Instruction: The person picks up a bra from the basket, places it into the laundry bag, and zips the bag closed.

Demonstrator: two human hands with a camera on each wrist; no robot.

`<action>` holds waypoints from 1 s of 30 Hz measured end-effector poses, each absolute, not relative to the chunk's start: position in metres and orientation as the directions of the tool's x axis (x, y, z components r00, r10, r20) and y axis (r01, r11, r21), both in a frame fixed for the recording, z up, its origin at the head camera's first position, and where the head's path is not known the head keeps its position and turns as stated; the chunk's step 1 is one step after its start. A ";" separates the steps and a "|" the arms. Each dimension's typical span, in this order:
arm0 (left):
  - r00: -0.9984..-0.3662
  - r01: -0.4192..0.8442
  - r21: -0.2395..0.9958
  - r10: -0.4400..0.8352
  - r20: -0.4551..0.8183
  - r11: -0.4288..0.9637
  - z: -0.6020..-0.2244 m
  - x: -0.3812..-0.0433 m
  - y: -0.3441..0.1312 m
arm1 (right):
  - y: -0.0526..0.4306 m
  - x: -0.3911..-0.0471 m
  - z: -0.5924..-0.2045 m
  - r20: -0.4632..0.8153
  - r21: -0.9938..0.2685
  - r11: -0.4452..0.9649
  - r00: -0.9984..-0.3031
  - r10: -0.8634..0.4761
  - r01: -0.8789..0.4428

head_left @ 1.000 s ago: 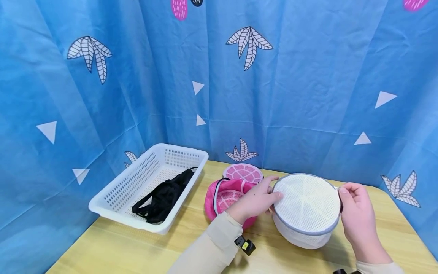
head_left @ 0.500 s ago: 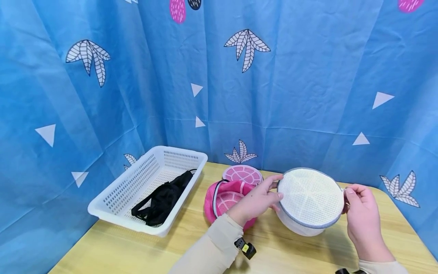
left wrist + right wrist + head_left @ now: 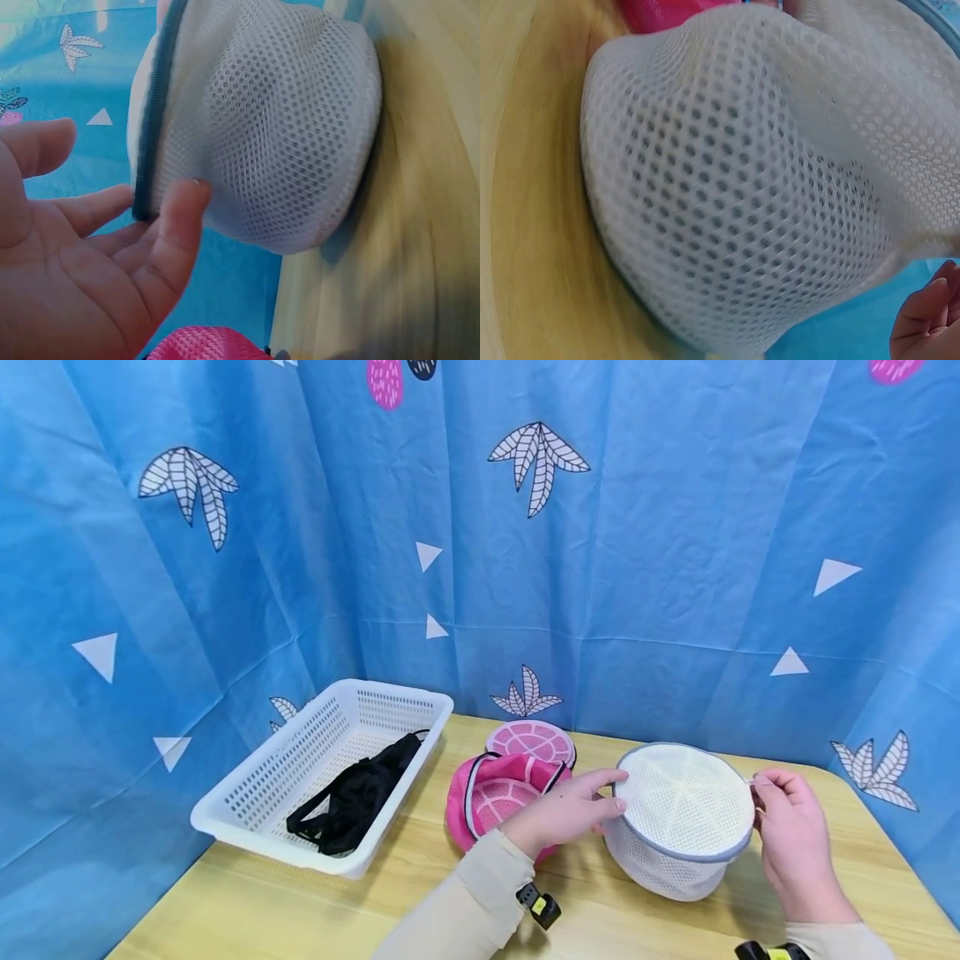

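Observation:
A round white mesh laundry bag (image 3: 686, 802) with a grey rim stands on the table's right half, lid side up. My left hand (image 3: 573, 810) is at its left rim, thumb apart and fingers extended. In the left wrist view, fingertips of the left hand (image 3: 105, 247) touch the rim and mesh of the bag (image 3: 277, 127). At the opposite side, my right hand (image 3: 795, 839) pinches the bag's edge, with a small white bit showing at the fingertips. Curled fingers of the right hand (image 3: 930, 315) appear at the corner of the right wrist view, beside the stretched mesh (image 3: 742, 180).
Behind my left forearm lies a pink mesh bag (image 3: 467, 814), its top gaping, with a round pink mesh piece (image 3: 531, 742) behind it. A white plastic basket (image 3: 247, 793) holding a black strappy garment (image 3: 360, 797) stands left. A blue curtain (image 3: 675, 527) closes off the back.
The white mesh bag was tilted up and raised half a second ago; now it is lower and level, slightly right of where it began. Both hands stay at its sides.

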State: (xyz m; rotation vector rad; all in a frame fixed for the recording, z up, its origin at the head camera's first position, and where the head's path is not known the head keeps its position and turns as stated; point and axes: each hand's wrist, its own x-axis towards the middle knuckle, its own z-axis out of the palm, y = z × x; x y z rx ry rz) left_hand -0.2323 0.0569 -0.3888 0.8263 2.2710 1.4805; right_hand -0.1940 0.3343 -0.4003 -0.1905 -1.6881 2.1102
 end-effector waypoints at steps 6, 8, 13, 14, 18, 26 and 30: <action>-0.769 0.330 0.884 0.638 0.048 0.331 -0.391 -0.230 0.057 | 0.342 -0.198 -0.408 0.078 -0.971 -0.172 -0.901 0.426 -0.166; -0.761 0.349 0.872 0.647 0.050 0.343 -0.392 -0.230 0.056 | 0.344 -0.199 -0.410 0.073 -0.974 -0.162 -0.896 0.438 -0.158; -0.719 0.442 0.815 0.691 0.072 0.375 -0.394 -0.232 0.058 | 0.350 -0.202 -0.417 0.074 -0.982 -0.119 -0.878 0.473 -0.147; -0.707 0.473 0.792 0.703 0.079 0.387 -0.394 -0.232 0.059 | 0.351 -0.202 -0.419 0.074 -0.985 -0.105 -0.877 0.475 -0.140; -0.663 0.596 0.662 0.743 0.086 0.455 -0.396 -0.232 0.061 | 0.355 -0.204 -0.426 0.101 -0.989 -0.048 -0.872 0.478 -0.141; -0.655 0.612 0.639 0.751 0.081 0.465 -0.391 -0.224 0.050 | 0.352 -0.202 -0.413 0.148 -0.989 0.084 -0.816 0.559 -0.122; -0.692 0.590 0.641 0.717 0.089 0.490 -0.381 -0.218 0.036 | 0.346 -0.194 -0.394 0.259 -0.935 0.349 -0.795 0.548 -0.064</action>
